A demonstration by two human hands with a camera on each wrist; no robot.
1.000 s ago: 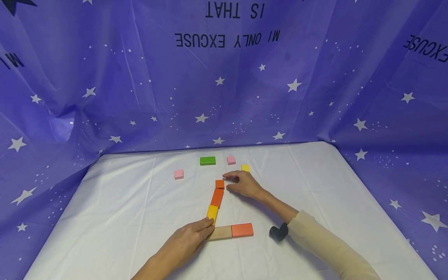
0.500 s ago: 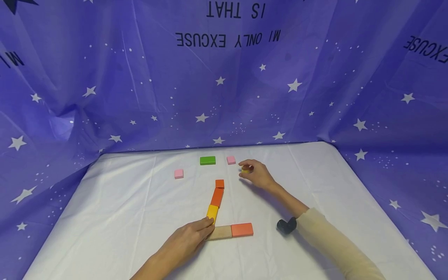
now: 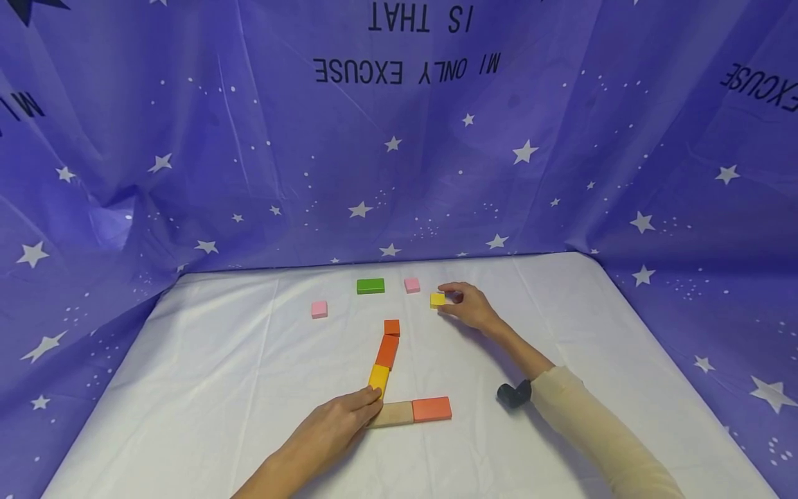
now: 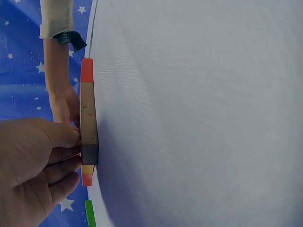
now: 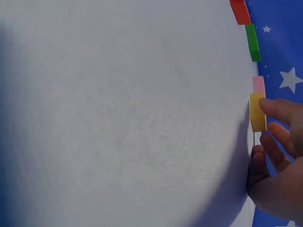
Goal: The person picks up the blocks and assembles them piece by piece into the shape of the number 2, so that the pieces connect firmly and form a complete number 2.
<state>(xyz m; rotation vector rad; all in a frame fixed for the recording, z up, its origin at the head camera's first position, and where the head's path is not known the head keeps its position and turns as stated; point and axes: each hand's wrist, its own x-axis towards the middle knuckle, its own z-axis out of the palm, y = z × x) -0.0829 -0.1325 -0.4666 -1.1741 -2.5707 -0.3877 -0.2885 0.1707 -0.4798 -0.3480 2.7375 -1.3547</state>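
My left hand [image 3: 330, 430] rests its fingertips on the near end of a yellow rectangular block [image 3: 378, 375], beside a plain wooden block [image 3: 397, 414]. An orange rectangular block [image 3: 387, 352] and a small orange block [image 3: 391, 327] continue the line away from me, the last slightly turned. A coral block [image 3: 432, 409] abuts the wooden one's right end. My right hand [image 3: 470, 306] is at a small yellow block [image 3: 437, 299], touching its right side with one digit while other fingers stay apart from it. In the right wrist view, that yellow block [image 5: 257, 112] shows under a fingertip.
Behind the line lie a green block [image 3: 370, 286] and two pink blocks, one left [image 3: 319, 310] and one right [image 3: 412, 285]. A dark band piece [image 3: 514, 394] hangs by the right sleeve. A purple star-printed curtain [image 3: 399, 173] borders the white-covered table [image 3: 249, 388].
My right hand has moved right and away from me, from the small orange block to the small yellow block. It then shifted slightly right, uncovering that block. My left hand stays put.
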